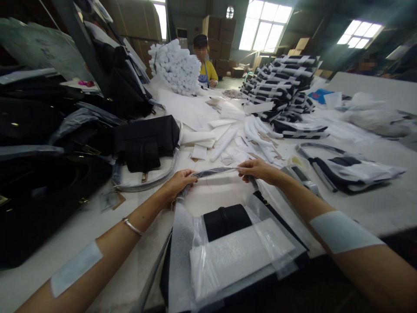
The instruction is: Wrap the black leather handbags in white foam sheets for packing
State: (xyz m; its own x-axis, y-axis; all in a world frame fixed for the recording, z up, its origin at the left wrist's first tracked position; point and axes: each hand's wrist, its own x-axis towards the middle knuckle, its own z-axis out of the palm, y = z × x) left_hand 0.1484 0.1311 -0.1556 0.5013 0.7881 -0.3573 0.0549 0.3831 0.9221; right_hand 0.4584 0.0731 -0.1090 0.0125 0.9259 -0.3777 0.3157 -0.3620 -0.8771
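Observation:
A black handbag (224,221) lies before me at the table's near edge, its front partly covered by white foam sheet (239,250) and clear film. Its handle (216,172), wrapped in greyish plastic, arches away from me. My left hand (183,182) pinches the handle at its left bend. At the right bend, my right hand (256,170) grips the same wrapped handle between thumb and fingers. A tape dispenser (301,177) sits just beyond my right forearm.
Black bags (143,141) crowd the left side. A partly wrapped bag (355,167) lies to the right. Farther back are a stack of wrapped bags (283,87), a pile of white foam rolls (176,67) and loose foam pieces (224,143). A person in yellow (206,71) is across the table.

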